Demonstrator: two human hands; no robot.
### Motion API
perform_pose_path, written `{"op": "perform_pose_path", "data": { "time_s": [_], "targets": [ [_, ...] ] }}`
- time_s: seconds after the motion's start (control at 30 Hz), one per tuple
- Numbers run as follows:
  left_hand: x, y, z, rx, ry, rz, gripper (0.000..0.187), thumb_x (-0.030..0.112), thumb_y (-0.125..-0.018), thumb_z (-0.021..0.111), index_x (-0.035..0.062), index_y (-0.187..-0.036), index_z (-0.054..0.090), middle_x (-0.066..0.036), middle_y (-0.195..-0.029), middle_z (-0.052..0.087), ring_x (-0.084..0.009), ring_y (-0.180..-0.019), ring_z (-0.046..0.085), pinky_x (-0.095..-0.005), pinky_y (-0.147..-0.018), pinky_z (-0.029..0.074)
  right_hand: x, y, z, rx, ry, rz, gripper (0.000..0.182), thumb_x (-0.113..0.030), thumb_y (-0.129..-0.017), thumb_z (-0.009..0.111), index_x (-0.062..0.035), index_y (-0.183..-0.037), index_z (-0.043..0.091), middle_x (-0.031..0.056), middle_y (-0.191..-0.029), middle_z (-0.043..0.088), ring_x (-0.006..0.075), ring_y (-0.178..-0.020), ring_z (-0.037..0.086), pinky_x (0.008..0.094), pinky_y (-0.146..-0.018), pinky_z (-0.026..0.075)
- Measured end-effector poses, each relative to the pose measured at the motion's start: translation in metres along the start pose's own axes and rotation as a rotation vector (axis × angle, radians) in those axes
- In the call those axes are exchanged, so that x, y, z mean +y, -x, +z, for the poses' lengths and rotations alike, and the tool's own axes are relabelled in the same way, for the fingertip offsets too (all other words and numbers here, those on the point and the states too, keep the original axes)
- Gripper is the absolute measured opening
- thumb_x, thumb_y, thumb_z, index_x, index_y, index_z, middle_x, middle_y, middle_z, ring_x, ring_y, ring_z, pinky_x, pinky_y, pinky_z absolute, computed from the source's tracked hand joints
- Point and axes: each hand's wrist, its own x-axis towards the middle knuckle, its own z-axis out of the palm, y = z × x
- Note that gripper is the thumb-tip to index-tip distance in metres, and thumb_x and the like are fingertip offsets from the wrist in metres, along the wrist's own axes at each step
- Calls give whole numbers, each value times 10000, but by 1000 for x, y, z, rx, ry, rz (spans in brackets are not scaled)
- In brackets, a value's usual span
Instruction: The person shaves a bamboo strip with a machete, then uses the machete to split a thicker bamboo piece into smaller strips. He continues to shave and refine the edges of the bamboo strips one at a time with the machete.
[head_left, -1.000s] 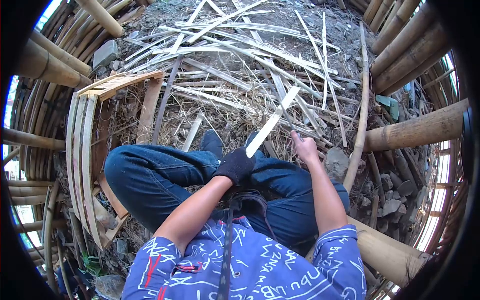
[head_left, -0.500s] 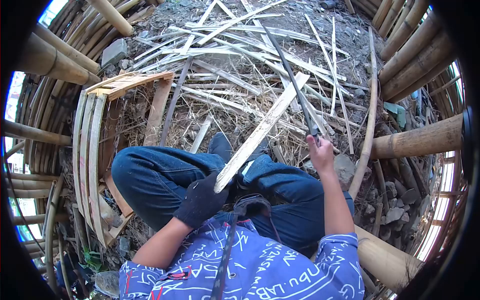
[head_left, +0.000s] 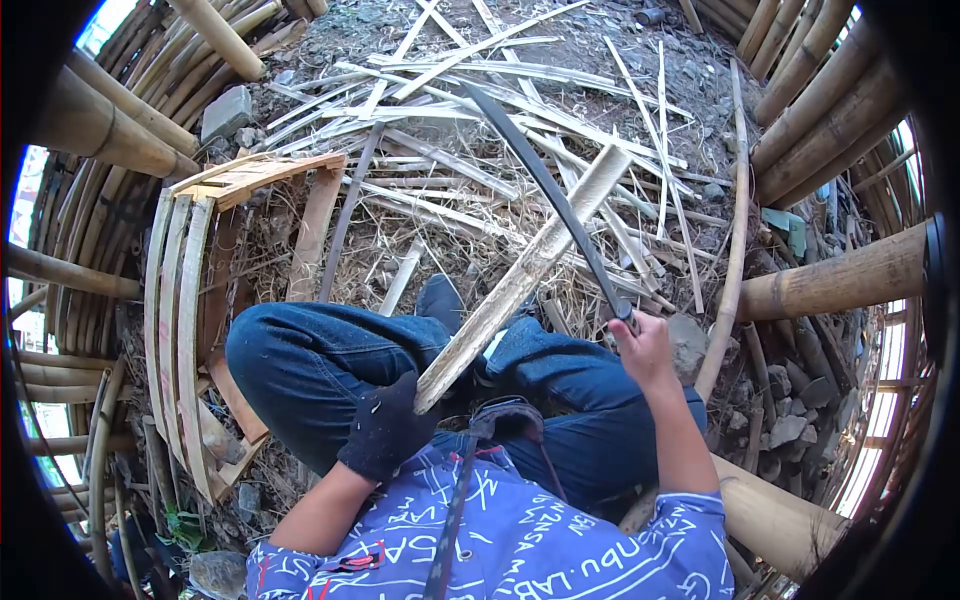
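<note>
In a dark glove, my left hand (head_left: 388,428) is closed round the near end of a split bamboo slat (head_left: 510,290) above my lap. The slat slants up and away to the right, its pale, rough inner face showing. My bare right hand (head_left: 643,345) grips the handle of a long dark machete (head_left: 545,180). Its blade reaches up and to the left, overlapping the slat's upper part in this view. Below both hands are my crossed legs in blue jeans (head_left: 310,355).
Many split bamboo strips (head_left: 440,110) lie crisscrossed on the littered ground ahead. A wooden crate-like frame (head_left: 180,330) stands at my left. Thick bamboo poles (head_left: 840,270) line the right, with stones (head_left: 790,430) beneath. A grey block (head_left: 227,113) sits at the back left.
The machete has swung left, its blade now across the slat instead of beside its far end. My left hand has shifted slightly, and the slat has turned a little with it.
</note>
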Motion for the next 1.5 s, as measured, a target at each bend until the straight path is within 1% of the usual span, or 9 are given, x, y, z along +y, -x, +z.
{"op": "perform_pose_path", "data": {
  "time_s": [0.3, 0.43, 0.57, 0.8, 0.93, 1.0, 1.2, 1.33, 1.5],
  "targets": [
    [8, -3, -16, 10, -10, 25, 174, 109, -731, 687, 35, -824, 560, -217, -652, 567, -417, -651, 592, -452, -535, 458, -1, 4, -2, 63, 103, -156, 706, -700, -760, 543, -14, -593, 540, 129, -500, 518, 319, -473, 544, 371, -460, 408],
    [10, 8, -19, -75, -31, -54, 159, 93, -740, 674, 30, -847, 575, -221, -704, 591, -411, -693, 602, -454, -572, 465, 7, -15, -9, 97, 64, -20, 651, -671, -751, 591, -40, -599, 548, 139, -496, 500, 344, -505, 560, 372, -466, 418],
    [1, 10, -24, -60, 58, -19, 156, 105, -752, 666, 27, -854, 579, -227, -722, 603, -413, -712, 608, -459, -573, 468, -7, 11, 10, 35, 95, -204, 669, -692, -763, 554, -40, -614, 577, 127, -500, 528, 302, -486, 577, 366, -458, 421],
    [1, 10, -35, -105, 14, -46, 148, 90, -747, 656, 30, -863, 587, -221, -738, 612, -410, -738, 615, -439, -587, 486, 4, -10, 4, 53, 173, -13, 700, -726, -764, 514, -47, -599, 562, 89, -472, 504, 266, -447, 545, 364, -446, 401],
    [-13, 27, -30, -140, 48, -38, 170, 87, -740, 655, 32, -890, 597, -219, -735, 612, -412, -730, 615, -438, -582, 488, 1, -20, -8, 202, 153, -212, 692, -704, -793, 504, -39, -612, 572, 86, -481, 513, 236, -441, 548, 370, -433, 385],
    [-13, 25, -32, -120, -13, -17, 169, 168, -755, 667, 53, -848, 585, -187, -645, 594, -390, -617, 609, -452, -538, 483, 22, -34, -11, 184, 160, 43, 701, -697, -801, 504, -21, -626, 576, 92, -493, 509, 237, -455, 543, 360, -453, 389],
    [-3, 17, -39, -101, -20, 82, 182, 181, -745, 685, 51, -840, 601, -188, -661, 602, -387, -615, 609, -435, -530, 484, 5, -2, 2, 81, 96, -28, 710, -698, -775, 540, -10, -600, 546, 123, -469, 470, 268, -435, 489, 378, -452, 365],
    [9, 5, -48, -93, 120, -120, 232, 152, -750, 694, 12, -922, 625, -200, -745, 626, -364, -709, 640, -390, -617, 486, 13, 9, 19, 42, 159, 144, 705, -679, -769, 570, -5, -568, 532, 131, -466, 481, 274, -443, 510, 404, -465, 381],
    [3, -1, -44, -240, 111, -224, 351, 226, -757, 727, 13, -1019, 631, -175, -794, 656, -219, -697, 649, -352, -645, 484, 28, 13, 25, 132, -294, 430, 657, -621, -824, 564, -28, -550, 493, 53, -454, 472, 137, -423, 507, 325, -402, 378]
  ]
}}
